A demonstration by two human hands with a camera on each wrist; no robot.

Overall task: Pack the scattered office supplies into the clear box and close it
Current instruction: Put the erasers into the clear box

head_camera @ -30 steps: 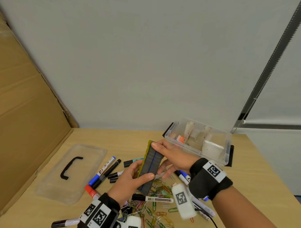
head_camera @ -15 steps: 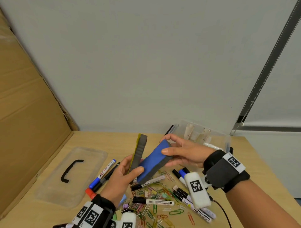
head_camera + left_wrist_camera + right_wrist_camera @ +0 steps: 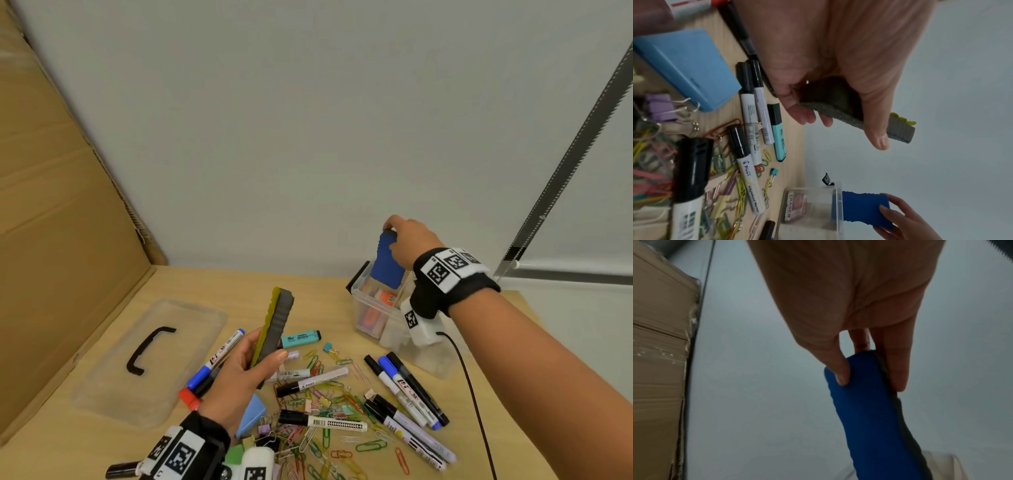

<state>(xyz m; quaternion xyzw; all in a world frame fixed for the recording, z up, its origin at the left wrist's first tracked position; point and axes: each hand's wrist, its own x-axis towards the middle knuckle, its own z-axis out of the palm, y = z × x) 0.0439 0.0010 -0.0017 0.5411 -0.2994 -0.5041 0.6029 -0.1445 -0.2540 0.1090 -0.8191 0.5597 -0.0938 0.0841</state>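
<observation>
My right hand (image 3: 402, 240) pinches the top end of a blue board eraser (image 3: 387, 262) that stands upright with its lower end inside the clear box (image 3: 371, 317) at the back right. In the right wrist view the thumb and fingers (image 3: 840, 374) clamp the blue eraser (image 3: 869, 410). My left hand (image 3: 246, 370) grips a yellow-and-grey board eraser (image 3: 274, 327) upright above the table's middle; its grey felt (image 3: 838, 104) shows in the left wrist view. Small erasers and pale items lie in the box.
The clear lid (image 3: 147, 359) with a black handle lies flat at the left. Markers (image 3: 407, 390), a teal highlighter (image 3: 301, 337), a light-blue block (image 3: 251, 416), binder clips and several paper clips (image 3: 329, 428) litter the table front. A cardboard wall (image 3: 51, 240) stands left.
The two erasers have been pulled apart. My right hand carried the blue one up and right to the clear box; my left hand kept the yellow-grey one.
</observation>
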